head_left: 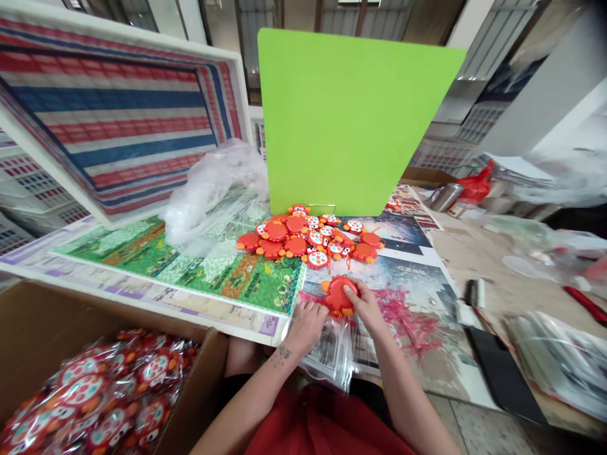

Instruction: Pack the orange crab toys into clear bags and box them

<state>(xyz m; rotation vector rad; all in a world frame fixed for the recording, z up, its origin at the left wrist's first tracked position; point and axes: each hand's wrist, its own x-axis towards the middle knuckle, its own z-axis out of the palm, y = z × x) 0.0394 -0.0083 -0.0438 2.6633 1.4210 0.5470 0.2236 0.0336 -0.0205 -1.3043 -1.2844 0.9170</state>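
My right hand grips a red animal-shaped toy with orange feet, thumb across its plain red side. Close to the toy's lower left edge is my left hand, fingers curled; what they hold, if anything, is hidden. Beneath both hands, clear plastic bags lie at the table's front edge. A pile of similar toys sits just beyond my hands, some showing white faces with coloured dots. Pink strips are scattered right of my right hand.
A cardboard box at the lower left holds several bagged toys. A green board stands behind the pile. A striped-lined crate leans at left beside crumpled plastic. A black flat object lies at right.
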